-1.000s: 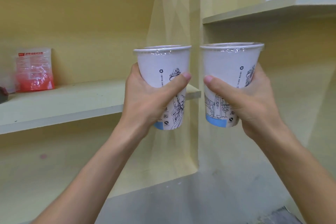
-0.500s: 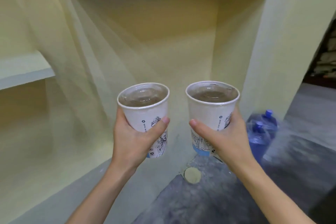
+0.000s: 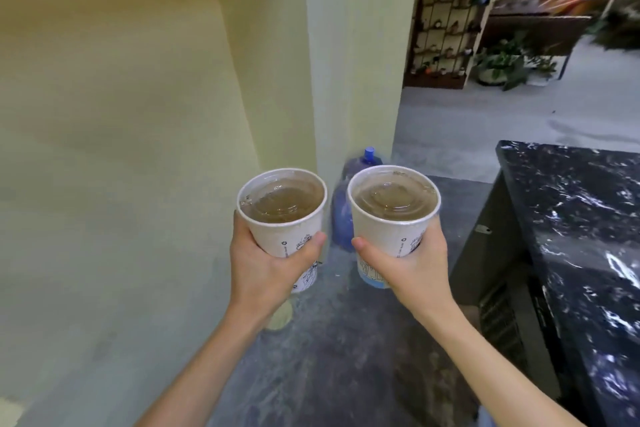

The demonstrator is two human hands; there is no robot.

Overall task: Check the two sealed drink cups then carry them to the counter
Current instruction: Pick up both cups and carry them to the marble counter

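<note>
Filling the left half of frame: pale yellow wall, running to a pillar at centre. Black marble counter sits at right, well apart from both cups. Grey floor below. Dark lattice shelf with small items and a potted plant far back right, blurred. Blue water jug stands on the floor at the pillar base, seen between the cups. Left cup and right cup: white paper, printed line art, clear film seals over brownish liquid, both upright, side by side, not touching, held in mid-air. Left hand wrapped round left cup, thumb across front. Right hand wrapped round right cup the same way.
</note>
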